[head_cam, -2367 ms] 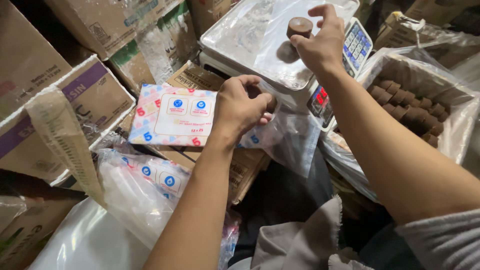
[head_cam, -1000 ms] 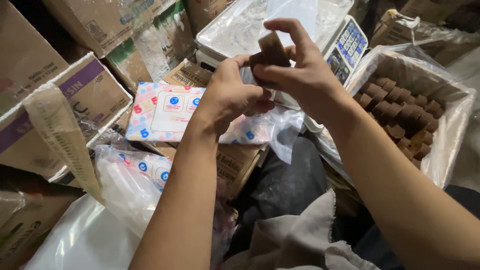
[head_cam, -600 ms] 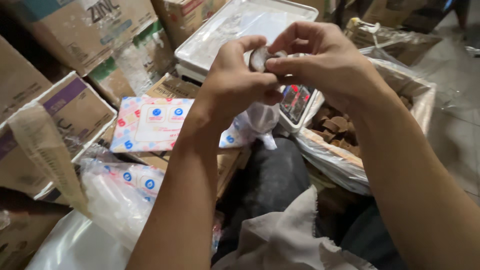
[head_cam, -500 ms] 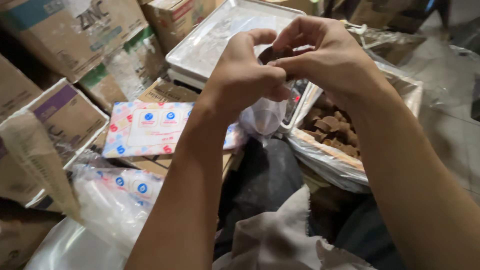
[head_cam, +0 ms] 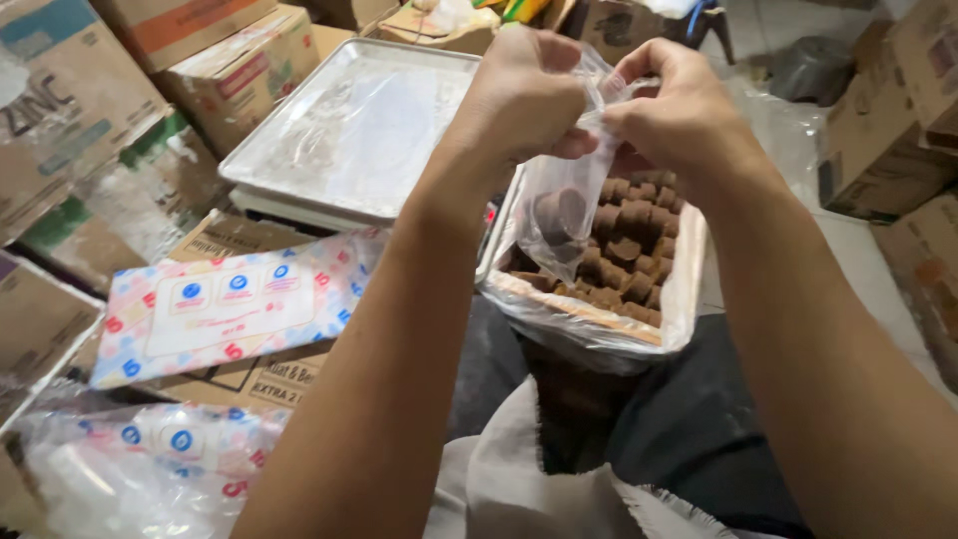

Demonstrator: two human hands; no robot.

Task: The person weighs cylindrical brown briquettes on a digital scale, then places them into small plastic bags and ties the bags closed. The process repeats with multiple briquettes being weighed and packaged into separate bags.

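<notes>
Already my left hand [head_cam: 524,95] and right hand [head_cam: 679,115] pinch the clear bag [head_cam: 564,195] holding brown blocks [head_cam: 557,213]; its mouth remains unsealed.

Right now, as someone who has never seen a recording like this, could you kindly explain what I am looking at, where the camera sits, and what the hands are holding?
There is no machine here: a person works with two bare hands, and the single camera sits on that person's head, looking down along the forearms.

The left hand and the right hand are raised together and pinch the top of a small clear plastic bag. A round brown block hangs inside it.

Right below the bag is a box lined with plastic, packed with many more brown blocks. To the left stands a weighing scale with an empty metal tray. Nearer the person lies a flat stack of printed plastic bags, resting on cardboard. Cardboard boxes are piled all around.
</notes>
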